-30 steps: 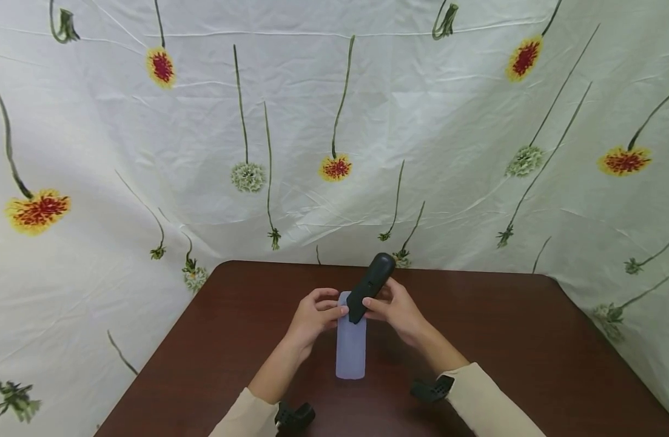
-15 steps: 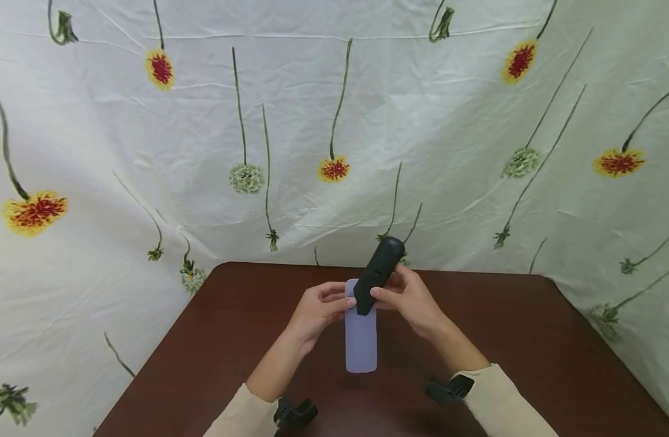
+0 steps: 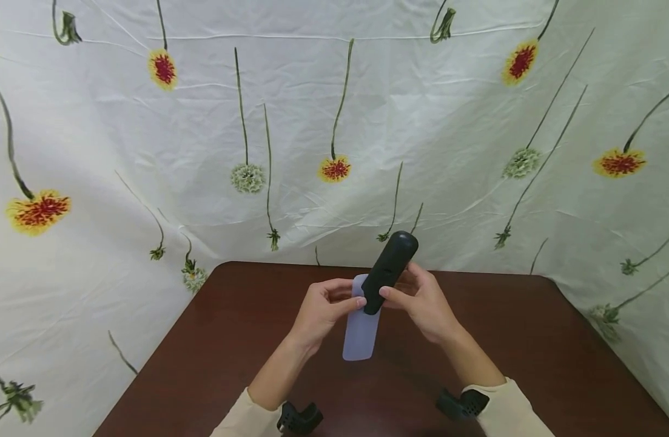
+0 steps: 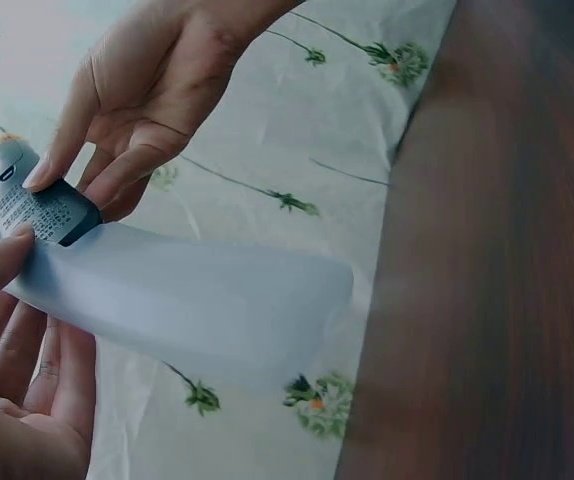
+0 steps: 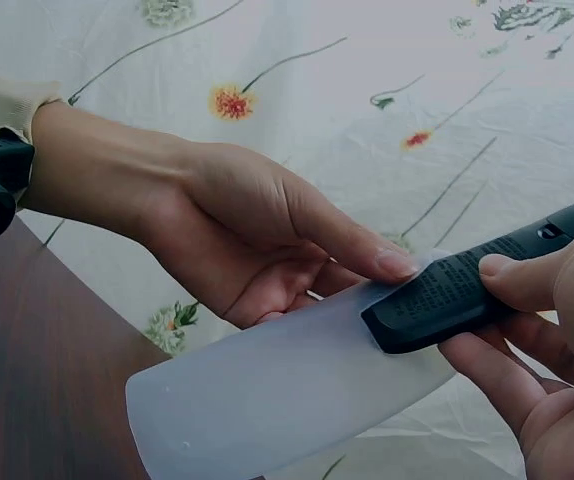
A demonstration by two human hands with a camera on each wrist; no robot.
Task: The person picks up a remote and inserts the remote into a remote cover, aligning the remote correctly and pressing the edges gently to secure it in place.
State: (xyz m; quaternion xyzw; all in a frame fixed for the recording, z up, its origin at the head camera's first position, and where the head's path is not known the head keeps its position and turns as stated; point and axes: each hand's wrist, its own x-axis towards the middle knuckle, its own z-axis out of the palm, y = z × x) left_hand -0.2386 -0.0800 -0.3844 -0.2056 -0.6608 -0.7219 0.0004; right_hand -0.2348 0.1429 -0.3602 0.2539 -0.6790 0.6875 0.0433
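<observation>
My left hand (image 3: 326,308) pinches the upper end of a pale, translucent sleeve (image 3: 360,337), thumb in front and fingers behind. The sleeve, shaped like a long soft cover, hangs slightly tilted above the table. My right hand (image 3: 426,306) grips a black remote control (image 3: 391,264) between thumb and fingers, slanting up to the right. Small print covers the face of the remote control (image 5: 457,290) in the right wrist view, with a slot farther up. Its lower end overlaps the front of the sleeve (image 5: 287,375) near the left thumb. In the left wrist view the sleeve (image 4: 187,290) stretches away from both hands.
A dark reddish-brown table (image 3: 247,303) lies beneath the hands. Behind it hangs a white cloth (image 3: 290,133) printed with flowers. Black wrist devices (image 3: 300,419) sit at both cream-coloured cuffs.
Both hands have risen and shifted right with the remote control and sleeve. The sleeve has gone from upright to a slight tilt, its lower end swinging left.
</observation>
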